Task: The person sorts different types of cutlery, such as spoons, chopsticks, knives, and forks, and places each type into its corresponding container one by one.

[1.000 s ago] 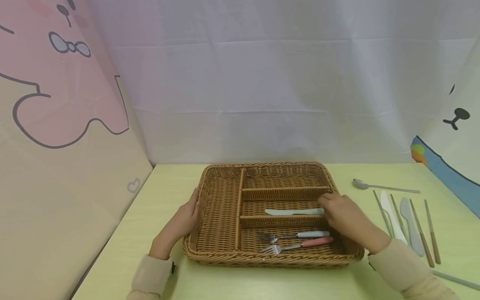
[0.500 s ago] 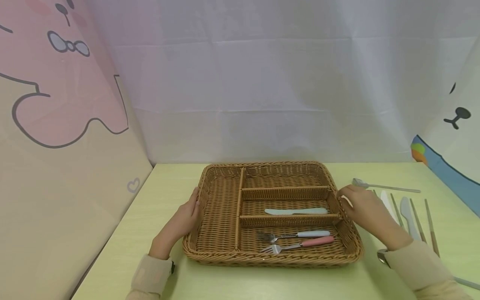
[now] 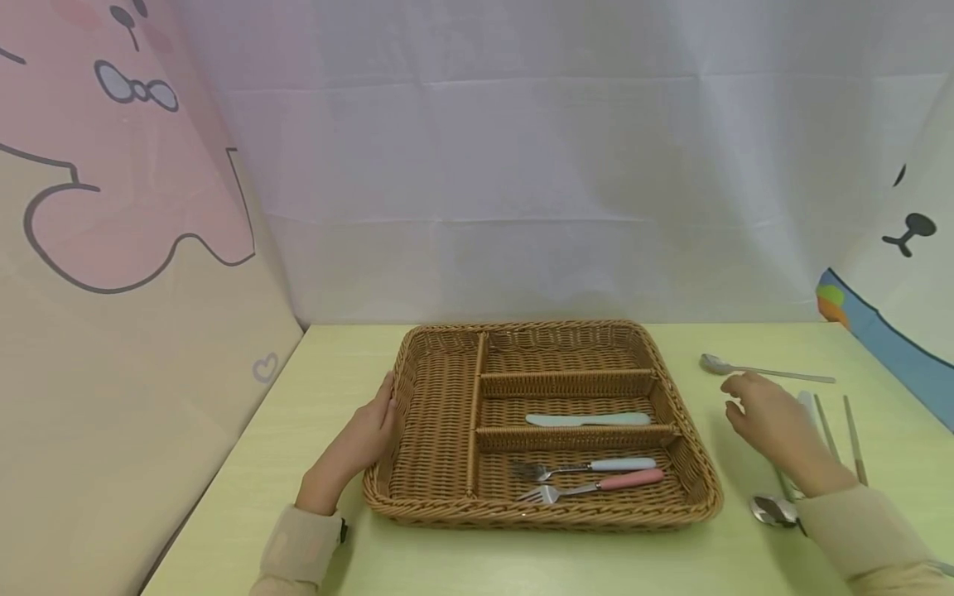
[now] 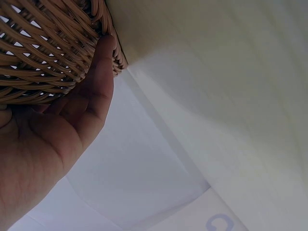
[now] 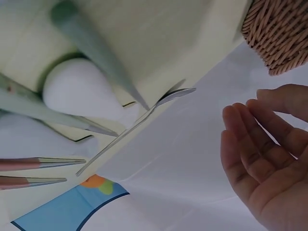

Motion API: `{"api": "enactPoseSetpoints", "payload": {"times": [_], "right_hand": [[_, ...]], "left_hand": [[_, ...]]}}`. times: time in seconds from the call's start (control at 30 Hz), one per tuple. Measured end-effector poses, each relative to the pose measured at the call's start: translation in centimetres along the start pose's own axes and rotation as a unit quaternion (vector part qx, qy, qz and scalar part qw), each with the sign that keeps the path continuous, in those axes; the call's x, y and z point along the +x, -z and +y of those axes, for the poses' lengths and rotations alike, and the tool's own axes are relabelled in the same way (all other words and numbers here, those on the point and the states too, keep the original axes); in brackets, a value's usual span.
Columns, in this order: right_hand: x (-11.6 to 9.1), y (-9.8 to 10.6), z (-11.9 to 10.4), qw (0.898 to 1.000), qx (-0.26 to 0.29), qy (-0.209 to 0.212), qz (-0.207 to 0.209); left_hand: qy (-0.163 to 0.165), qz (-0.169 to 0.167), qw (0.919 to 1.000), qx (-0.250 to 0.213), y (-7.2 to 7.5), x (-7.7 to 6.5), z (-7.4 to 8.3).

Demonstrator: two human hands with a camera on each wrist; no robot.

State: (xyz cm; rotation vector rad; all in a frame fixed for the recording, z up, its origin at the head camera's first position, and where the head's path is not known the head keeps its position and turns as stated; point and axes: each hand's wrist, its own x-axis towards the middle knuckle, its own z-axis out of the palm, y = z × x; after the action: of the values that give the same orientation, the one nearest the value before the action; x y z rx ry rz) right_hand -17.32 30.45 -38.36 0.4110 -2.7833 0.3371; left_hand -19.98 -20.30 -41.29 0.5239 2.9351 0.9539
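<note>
A brown wicker cutlery basket (image 3: 440, 430) stands on the table. My left hand (image 3: 365, 434) rests against its left outer wall, fingers fairly straight along the wicker in the left wrist view. Inside, a pale green knife (image 3: 589, 420) lies in the middle compartment. The front one holds a fork with a light blue handle (image 3: 622, 464) and a fork with a pink handle (image 3: 629, 479). Right of the basket, my right hand (image 3: 778, 422) hovers over loose cutlery, its loosely bent fingers holding nothing. It partly hides knives and chopsticks; a white knife handle (image 5: 79, 91) shows in the right wrist view.
Behind the right hand lies a long-handled spoon (image 3: 775, 374). Another spoon (image 3: 775, 511) shows beside the right sleeve. Brown-handled chopsticks (image 3: 857, 439) lie farther right, and green-handled chopsticks (image 5: 96, 53) appear in the right wrist view. Cloth walls (image 3: 477, 165) bound the table's back and sides.
My right hand has moved from the knife in the middle compartment, over the basket's right rim, to above the cutlery on the right. The left hand and basket stay in place.
</note>
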Motion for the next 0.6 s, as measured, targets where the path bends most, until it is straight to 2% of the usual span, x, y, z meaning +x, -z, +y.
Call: {"api": "enactPoseSetpoints", "payload": {"times": [0.27, 0.6], "right_hand": [[-0.9, -0.2, 2.3, 0.995, -0.013, -0.046, -0.092], [-1.8, -0.5, 3.5, 0.988, 0.005, -0.084, -0.125]], "left_hand": [[-0.004, 0.001, 1.0000, -0.002, 0.1, 0.0, 0.2], [-0.003, -0.001, 1.0000, -0.002, 0.1, 0.0, 0.1]]}}
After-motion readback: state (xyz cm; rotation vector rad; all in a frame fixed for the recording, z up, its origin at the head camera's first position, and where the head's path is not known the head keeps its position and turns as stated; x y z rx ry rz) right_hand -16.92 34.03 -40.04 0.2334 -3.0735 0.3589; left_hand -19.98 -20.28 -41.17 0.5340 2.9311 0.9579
